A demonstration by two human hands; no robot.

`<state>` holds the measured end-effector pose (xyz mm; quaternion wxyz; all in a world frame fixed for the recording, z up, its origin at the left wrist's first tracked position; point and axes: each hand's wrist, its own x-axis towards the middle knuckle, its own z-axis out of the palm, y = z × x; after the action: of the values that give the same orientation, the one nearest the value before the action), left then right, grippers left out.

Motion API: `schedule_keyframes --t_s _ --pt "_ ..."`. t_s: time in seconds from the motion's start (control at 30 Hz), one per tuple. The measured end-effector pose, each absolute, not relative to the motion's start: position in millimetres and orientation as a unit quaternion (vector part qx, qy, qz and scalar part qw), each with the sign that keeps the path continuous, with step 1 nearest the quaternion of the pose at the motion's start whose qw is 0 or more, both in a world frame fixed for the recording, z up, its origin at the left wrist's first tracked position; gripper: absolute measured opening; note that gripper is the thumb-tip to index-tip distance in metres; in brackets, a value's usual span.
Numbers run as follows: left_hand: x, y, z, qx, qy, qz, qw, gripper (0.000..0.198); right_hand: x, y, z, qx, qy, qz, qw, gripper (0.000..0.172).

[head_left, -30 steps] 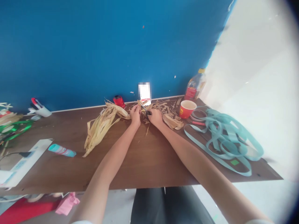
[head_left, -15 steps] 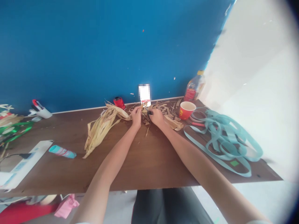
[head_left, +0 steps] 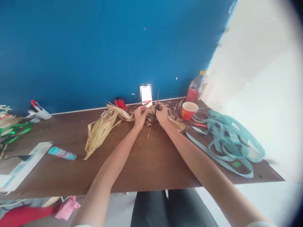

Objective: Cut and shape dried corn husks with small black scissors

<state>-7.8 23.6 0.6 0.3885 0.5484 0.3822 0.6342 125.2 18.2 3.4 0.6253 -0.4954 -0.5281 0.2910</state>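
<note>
The right hand [head_left: 162, 114] has its fingers [head_left: 160, 108] curled tight on small black scissors [head_left: 157, 100], blades pointing up. Just left of them, the left hand [head_left: 140, 115] pinches a husk strip [head_left: 147, 104] between its fingertips [head_left: 145, 108]. A husk bundle [head_left: 101, 134] lies on the table [head_left: 142, 164] left of those fingers, with scraps [head_left: 149, 121] beneath them.

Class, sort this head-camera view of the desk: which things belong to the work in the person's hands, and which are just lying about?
Part of the work:
left hand
right hand
scissors, held in the right hand
dried corn husks
husk scraps

Just lying about:
red paper cup
plastic bottle
pale blue ribbon
teal tube
</note>
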Motion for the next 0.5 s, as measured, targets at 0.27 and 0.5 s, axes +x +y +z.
schedule_keyframes --t_s 0.27,0.5 --pt "-5.7 21.9 2.4 0.539 0.382 0.618 0.426 0.033 125.6 10.4 11.2 -0.504 -0.545 0.242 0.625 0.042" --pt "-4.2 24.8 0.6 0.541 0.382 0.605 0.441 0.028 123.3 11.2 17.2 -0.484 -0.518 0.267 0.653 0.043"
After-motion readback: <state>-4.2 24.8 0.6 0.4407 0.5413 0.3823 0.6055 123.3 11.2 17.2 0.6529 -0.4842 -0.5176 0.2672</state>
